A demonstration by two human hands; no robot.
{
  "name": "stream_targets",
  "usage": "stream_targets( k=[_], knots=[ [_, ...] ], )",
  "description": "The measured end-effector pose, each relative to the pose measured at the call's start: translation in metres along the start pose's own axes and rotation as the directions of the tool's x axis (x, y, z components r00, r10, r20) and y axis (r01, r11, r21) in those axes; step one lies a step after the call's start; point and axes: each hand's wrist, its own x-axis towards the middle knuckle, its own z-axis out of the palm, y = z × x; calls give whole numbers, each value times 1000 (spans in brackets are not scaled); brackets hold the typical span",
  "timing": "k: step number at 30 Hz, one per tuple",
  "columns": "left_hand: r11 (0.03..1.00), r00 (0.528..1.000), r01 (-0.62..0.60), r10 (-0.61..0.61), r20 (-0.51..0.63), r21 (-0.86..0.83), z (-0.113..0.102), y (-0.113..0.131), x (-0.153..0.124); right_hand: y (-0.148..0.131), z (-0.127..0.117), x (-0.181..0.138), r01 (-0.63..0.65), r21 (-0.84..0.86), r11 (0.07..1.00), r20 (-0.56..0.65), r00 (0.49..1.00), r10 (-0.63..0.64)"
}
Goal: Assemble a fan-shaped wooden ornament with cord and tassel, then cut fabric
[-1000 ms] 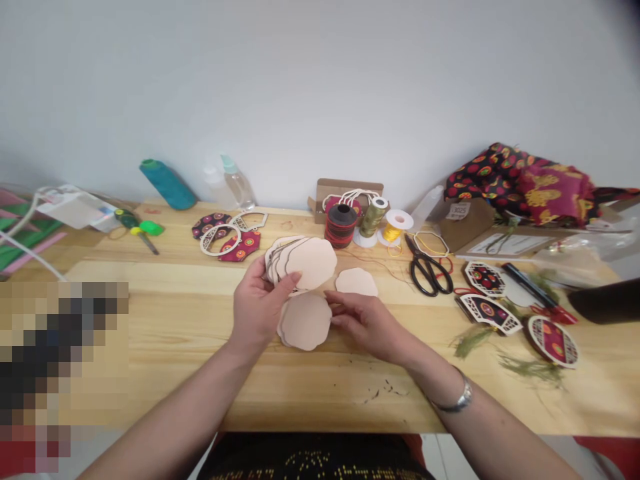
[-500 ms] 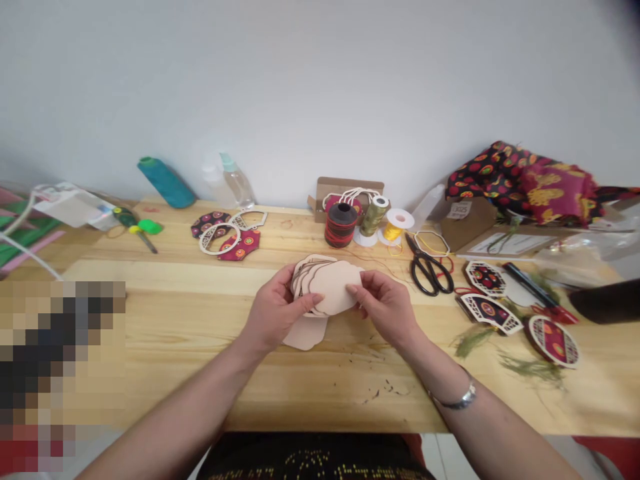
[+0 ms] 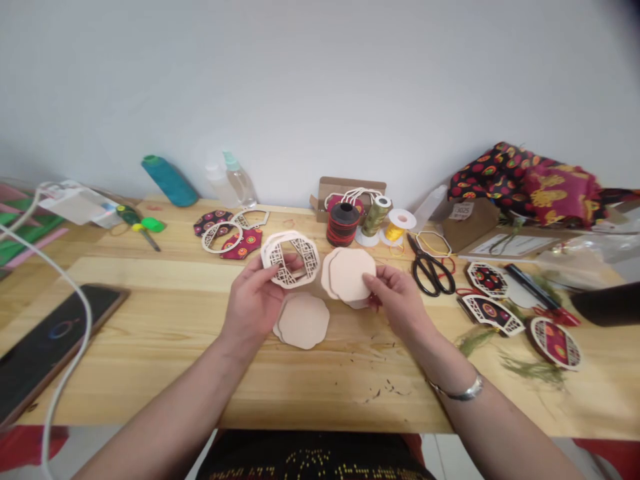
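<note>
In my left hand (image 3: 255, 293) is a small stack of pale wooden lattice frames (image 3: 307, 257), cut with a fretwork pattern around an open middle. My right hand (image 3: 400, 293) pinches several plain scalloped wooden plates (image 3: 347, 273) at their right edge, fanned slightly. Below and between the hands, more plain scalloped wooden plates (image 3: 305, 322) lie overlapped on the wooden table (image 3: 320, 393). The two held stacks are apart from each other.
Behind stand thread spools (image 3: 343, 223) and a small cardboard box (image 3: 327, 190). Black scissors (image 3: 433, 273) and fabric-filled ornaments (image 3: 555, 341) lie right. A phone (image 3: 65, 333) with a white cable (image 3: 83, 333) lies left, near a screwdriver (image 3: 137, 223) and a teal thread cone (image 3: 170, 181).
The single stack held between both hands is now split. Lattice frames have come into view in my left hand, while plain plates have moved right with my right hand.
</note>
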Motion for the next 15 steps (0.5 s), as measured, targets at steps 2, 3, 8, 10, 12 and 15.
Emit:
stream_targets(
  k=[2,3,8,10,12,15],
  knots=[
    [997,997,-72,72,-6,-31,0,2,1,3,6,-3,-53,-62,997,87,995,58],
    [995,996,-89,89,-3,-35,0,2,1,5,9,-5,-73,-84,994,124,989,83],
    [999,998,-39,38,58,15,5,-1,-6,14,25,-18,-55,-111,992,338,937,89],
    [998,995,-33,29,91,47,6,-3,-8,14,24,-20,50,-164,985,402,916,21],
    [997,993,-26,16,114,79,7,-5,-10,11,20,-21,197,-285,938,337,937,-94],
    [994,990,17,-32,134,111,7,-9,-11,6,14,-18,268,-373,888,157,962,-224]
  ],
)
